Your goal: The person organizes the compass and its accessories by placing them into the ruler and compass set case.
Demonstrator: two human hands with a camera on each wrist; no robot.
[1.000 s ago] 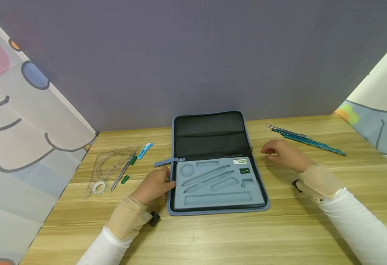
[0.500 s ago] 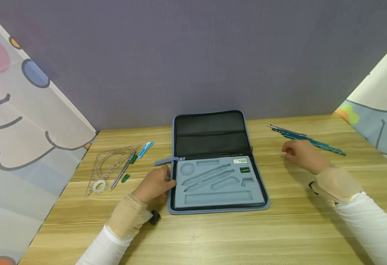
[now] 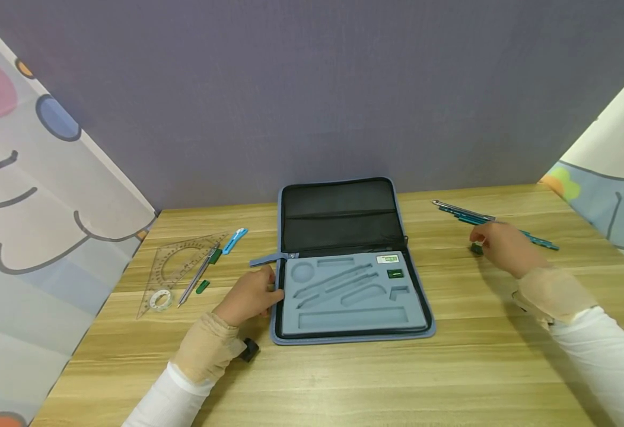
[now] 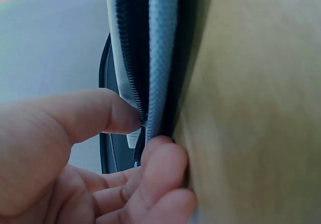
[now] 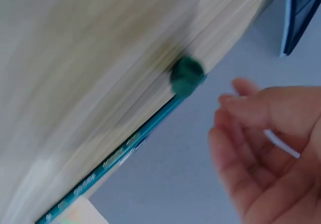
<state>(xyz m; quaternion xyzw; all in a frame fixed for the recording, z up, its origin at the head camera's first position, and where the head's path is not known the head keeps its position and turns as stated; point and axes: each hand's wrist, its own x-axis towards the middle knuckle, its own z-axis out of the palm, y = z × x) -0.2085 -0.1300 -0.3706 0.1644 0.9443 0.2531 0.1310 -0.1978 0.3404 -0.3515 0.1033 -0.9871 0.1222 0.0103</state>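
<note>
Case (image 3: 338, 231) pinched by left fingers (image 4: 165, 169); right fingers (image 5: 228, 163) loosely parted.

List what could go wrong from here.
In the right wrist view, the small green object shows apart from the right hand, so a bump might knock it away. The teal pencils lie close to that hand and could roll if brushed. The left hand pinches the edge of the case; a tug might shift it.
</note>
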